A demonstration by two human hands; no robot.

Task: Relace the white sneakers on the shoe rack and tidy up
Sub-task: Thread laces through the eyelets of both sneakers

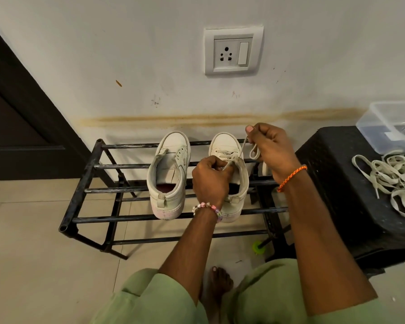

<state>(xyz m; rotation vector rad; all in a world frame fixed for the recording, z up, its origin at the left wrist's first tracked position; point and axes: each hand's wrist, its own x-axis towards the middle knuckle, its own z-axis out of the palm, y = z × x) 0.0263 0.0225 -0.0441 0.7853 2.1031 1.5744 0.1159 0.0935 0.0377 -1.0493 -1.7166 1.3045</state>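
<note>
Two white sneakers stand side by side on the top bars of a black metal shoe rack (89,167), toes toward the wall. The left sneaker (171,174) has no lace. The right sneaker (225,141) carries a white lace (253,152) through its eyelets. My left hand (209,178) lies over the right sneaker's opening and pinches the lace near the tongue. My right hand (271,148), raised beside that shoe's toe, grips a loop of the same lace, thumb sticking up.
A black plastic stool (341,183) stands right of the rack with a heap of loose white laces (393,183) and a clear plastic box (393,122) on it. A wall socket (233,51) is above. A dark door (21,118) is left. My bare foot (218,286) and a green object (257,247) are on the floor.
</note>
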